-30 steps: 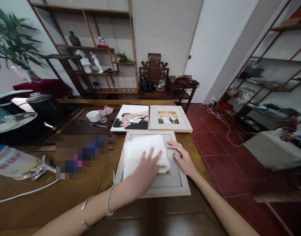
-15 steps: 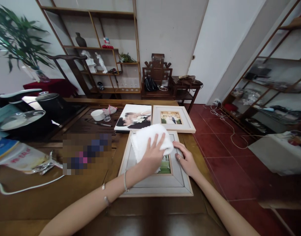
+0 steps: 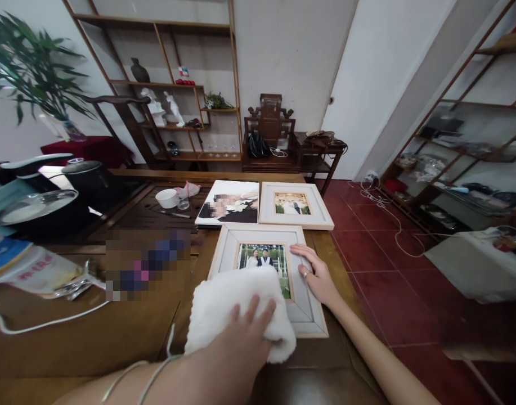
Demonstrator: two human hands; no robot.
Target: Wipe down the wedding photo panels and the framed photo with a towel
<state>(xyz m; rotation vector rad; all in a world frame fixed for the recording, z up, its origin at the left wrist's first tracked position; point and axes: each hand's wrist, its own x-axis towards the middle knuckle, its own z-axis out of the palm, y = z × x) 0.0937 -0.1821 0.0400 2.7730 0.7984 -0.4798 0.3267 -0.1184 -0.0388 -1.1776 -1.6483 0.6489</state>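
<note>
A pale framed photo (image 3: 302,306) lies flat on the wooden table (image 3: 84,343) in front of me. My left hand (image 3: 241,337) presses flat on a white folded cloth (image 3: 228,301) that covers the frame's near left part. My right hand (image 3: 317,275) lies open, fingers flat, on the frame's right border. The picture's upper half shows above the cloth.
Behind the frame lie an unframed photo print (image 3: 230,202) and a second framed photo (image 3: 294,204). A white cup (image 3: 167,198), a dark pot (image 3: 89,180) and packets (image 3: 27,273) stand to the left. The table's right edge drops to a red tiled floor (image 3: 380,264) with cables.
My left hand has dragged the cloth from the frame's far part down to its near left corner, uncovering the picture. My right hand has stayed on the frame's right border.
</note>
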